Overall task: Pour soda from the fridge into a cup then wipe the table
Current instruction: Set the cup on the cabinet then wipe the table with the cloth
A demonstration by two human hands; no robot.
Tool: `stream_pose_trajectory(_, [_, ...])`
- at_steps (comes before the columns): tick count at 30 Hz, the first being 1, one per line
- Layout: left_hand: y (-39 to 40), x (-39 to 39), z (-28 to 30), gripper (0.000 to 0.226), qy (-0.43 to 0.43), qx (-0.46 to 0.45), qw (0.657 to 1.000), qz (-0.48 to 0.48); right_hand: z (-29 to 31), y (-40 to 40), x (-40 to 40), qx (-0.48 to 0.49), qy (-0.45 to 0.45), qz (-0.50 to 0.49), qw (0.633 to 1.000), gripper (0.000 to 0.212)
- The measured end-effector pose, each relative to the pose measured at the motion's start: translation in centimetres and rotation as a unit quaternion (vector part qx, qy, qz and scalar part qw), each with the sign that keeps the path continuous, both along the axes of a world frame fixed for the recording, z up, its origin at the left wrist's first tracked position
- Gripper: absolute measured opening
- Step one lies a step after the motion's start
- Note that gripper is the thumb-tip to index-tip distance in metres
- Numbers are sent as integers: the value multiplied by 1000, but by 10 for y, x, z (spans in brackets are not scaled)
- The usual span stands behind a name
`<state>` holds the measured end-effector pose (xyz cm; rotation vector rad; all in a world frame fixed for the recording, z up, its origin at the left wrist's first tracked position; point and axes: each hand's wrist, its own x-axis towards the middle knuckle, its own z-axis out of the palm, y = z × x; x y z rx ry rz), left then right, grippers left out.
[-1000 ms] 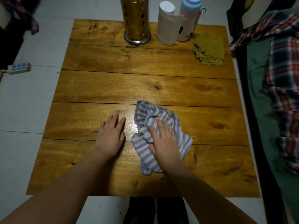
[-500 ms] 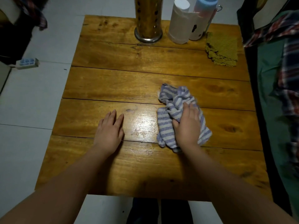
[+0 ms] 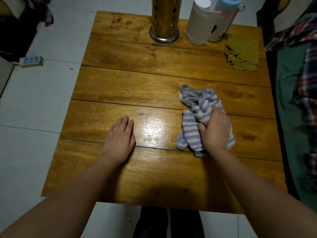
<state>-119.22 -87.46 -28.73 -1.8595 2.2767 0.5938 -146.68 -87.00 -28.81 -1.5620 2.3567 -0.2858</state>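
Note:
A crumpled blue-and-white striped cloth lies on the right half of the wooden plank table. My right hand sits on top of the cloth, its thumb hooked into the folds and gripping it against the wood. My left hand lies flat on the table with straight fingers, to the left of a shiny wet patch. No cup or soda is visible.
Along the far edge stand a perforated brass cylinder, a white roll and a pink-and-blue bottle. An olive knitted mat lies at the far right corner. A bed with plaid fabric borders the right side; a power strip lies on the floor.
My right hand has slid the cloth from the near middle of the table to the right and a little farther away, leaving a wet sheen. My left hand has stayed put.

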Motion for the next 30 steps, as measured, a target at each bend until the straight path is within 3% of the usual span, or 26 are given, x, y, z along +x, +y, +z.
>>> stream_pose_trajectory(7, [2, 0, 2, 57, -4, 3, 1000, -1, -2, 4, 42, 21, -15, 38, 999, 74])
stream_pose_trajectory(14, [6, 0, 4, 58, -14, 5, 1000, -1, 6, 25, 73, 37, -51, 250, 966, 74])
stream_pose_trajectory(18, [7, -4, 8, 59, -10, 13, 1000, 4, 3, 26, 34, 35, -31, 216, 975, 72])
stream_pose_trajectory(24, [8, -8, 8, 60, -18, 21, 1000, 6, 1, 31, -5, 19, -14, 45, 999, 66])
stream_pose_trajectory(27, [9, -8, 7, 60, -8, 22, 1000, 13, 2, 29, 23, 20, -33, 56, 998, 66])
stream_pose_trajectory(30, [9, -9, 6, 60, -5, 21, 1000, 17, 4, 41, 62, 41, -36, 144, 988, 71])
